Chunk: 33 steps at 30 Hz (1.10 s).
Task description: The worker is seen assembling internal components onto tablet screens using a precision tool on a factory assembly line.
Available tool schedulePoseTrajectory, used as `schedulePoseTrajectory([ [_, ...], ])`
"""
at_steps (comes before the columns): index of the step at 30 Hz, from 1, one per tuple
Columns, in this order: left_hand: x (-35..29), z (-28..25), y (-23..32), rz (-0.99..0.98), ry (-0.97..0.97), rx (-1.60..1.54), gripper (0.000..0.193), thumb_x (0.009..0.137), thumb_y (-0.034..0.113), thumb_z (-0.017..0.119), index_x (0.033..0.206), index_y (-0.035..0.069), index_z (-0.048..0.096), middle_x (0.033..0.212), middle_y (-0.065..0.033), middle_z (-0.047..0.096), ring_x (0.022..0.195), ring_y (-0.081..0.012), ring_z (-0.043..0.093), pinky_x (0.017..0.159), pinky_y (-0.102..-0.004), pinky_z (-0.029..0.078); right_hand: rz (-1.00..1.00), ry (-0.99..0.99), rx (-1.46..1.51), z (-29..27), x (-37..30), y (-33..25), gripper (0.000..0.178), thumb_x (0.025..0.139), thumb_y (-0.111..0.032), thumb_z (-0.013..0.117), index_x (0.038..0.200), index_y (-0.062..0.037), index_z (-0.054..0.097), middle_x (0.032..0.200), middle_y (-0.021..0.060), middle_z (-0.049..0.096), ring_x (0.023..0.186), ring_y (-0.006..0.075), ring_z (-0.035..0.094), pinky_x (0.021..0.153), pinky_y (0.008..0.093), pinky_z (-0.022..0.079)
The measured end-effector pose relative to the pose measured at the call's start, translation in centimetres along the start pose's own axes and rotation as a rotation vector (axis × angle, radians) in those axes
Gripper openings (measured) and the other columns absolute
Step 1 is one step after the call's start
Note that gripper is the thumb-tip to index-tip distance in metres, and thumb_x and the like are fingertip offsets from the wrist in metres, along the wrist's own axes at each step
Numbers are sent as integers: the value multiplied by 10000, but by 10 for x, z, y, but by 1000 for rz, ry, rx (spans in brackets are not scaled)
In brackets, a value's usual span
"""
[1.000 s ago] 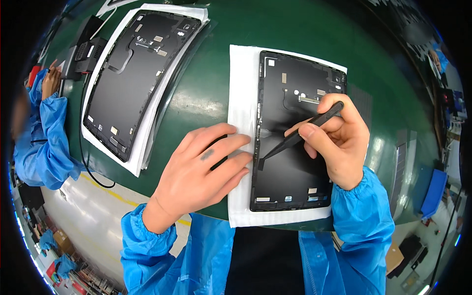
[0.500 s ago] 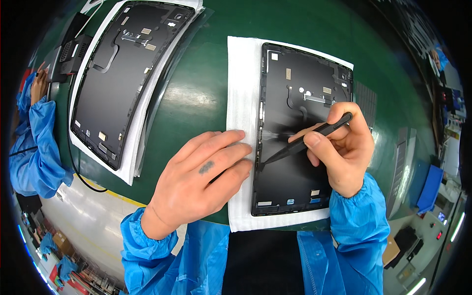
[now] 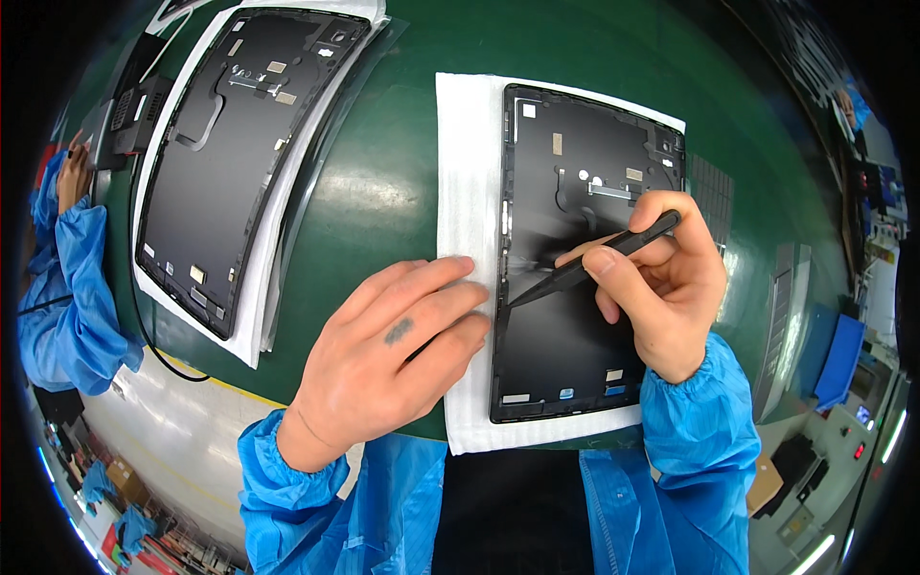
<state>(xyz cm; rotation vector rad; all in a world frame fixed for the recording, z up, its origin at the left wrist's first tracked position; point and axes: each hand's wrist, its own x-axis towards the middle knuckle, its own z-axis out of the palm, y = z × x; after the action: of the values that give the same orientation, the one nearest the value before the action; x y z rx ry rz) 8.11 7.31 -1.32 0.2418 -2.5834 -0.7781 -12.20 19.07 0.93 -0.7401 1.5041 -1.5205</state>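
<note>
A dark grey tablet-like housing panel [image 3: 565, 355] lies on a white foam sheet [image 3: 468, 125] in front of me. Small metal pads, a bracket and a thin cable sit on its inner face. My right hand [image 3: 671, 287] is closed round black tweezers [image 3: 565, 276], held slantwise over the panel. Their tip points down at the left rim and appears to touch there. My left hand [image 3: 388, 350] rests with fingers slightly apart and bent on the foam, fingertips close beside the panel's left edge. Its thumb is hidden.
Another similar panel [image 3: 225, 144] lies on stacked white sheets at the left of the green table [image 3: 383, 125]. Black devices [image 3: 139, 120] and a cable stand beyond it, near a co-worker's hand [image 3: 74, 177]. A blue bin [image 3: 839, 359] is at the far right.
The tweezers' tip has shifted slightly up along the panel's left rim, and my right hand has moved a little with it. My left hand stays nearly in place. The whole view has shifted slightly.
</note>
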Motion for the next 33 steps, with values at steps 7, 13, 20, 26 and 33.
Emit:
schedulePoseTrajectory([
  [7, 2, -1, 3, 14, -22, 52, 271, 656, 21, 773, 909, 102, 715, 1030, -75, 649, 1068, -308, 634, 847, -427, 538, 36, 12, -43, 0, 1, -2, 328, 878, 93, 646, 1109, -22, 443, 851, 170, 721, 748, 133, 694, 584, 211, 532],
  [13, 0, 0, 3, 5, -26, 64, 299, 652, 31, 774, 930, 135, 731, 1033, -65, 642, 1064, -302, 631, 852, -424, 539, 54, 25, -103, 0, 1, -2, 325, 872, 87, 663, 1105, -25, 465, 769, 112, 706, 699, 89, 668, 541, 184, 480],
  [20, 1, 0, 4, 8, -35, 67, 303, 651, 29, 771, 932, 136, 732, 1039, -66, 640, 1067, -302, 630, 852, -424, 540, 52, 54, -118, 2, 1, -2, 319, 865, 72, 683, 1090, -30, 481, 710, 66, 681, 645, 44, 623, 508, 172, 428],
  [26, 3, -1, 5, 6, -46, 77, 310, 640, 22, 770, 929, 128, 729, 1038, -70, 638, 1073, -312, 627, 849, -426, 534, 68, 57, -93, 1, 1, 1, 311, 856, 55, 703, 1068, -37, 495, 650, 22, 638, 583, -1, 544, 476, 164, 348],
  [33, 6, -5, 6, 12, -58, 86, 328, 631, 17, 753, 940, 126, 727, 1070, -85, 628, 1072, -334, 623, 854, -428, 527, 49, 74, -120, -1, 3, 0, 295, 864, 37, 700, 1061, -44, 496, 641, 17, 634, 569, 3, 545, 468, 165, 344],
])
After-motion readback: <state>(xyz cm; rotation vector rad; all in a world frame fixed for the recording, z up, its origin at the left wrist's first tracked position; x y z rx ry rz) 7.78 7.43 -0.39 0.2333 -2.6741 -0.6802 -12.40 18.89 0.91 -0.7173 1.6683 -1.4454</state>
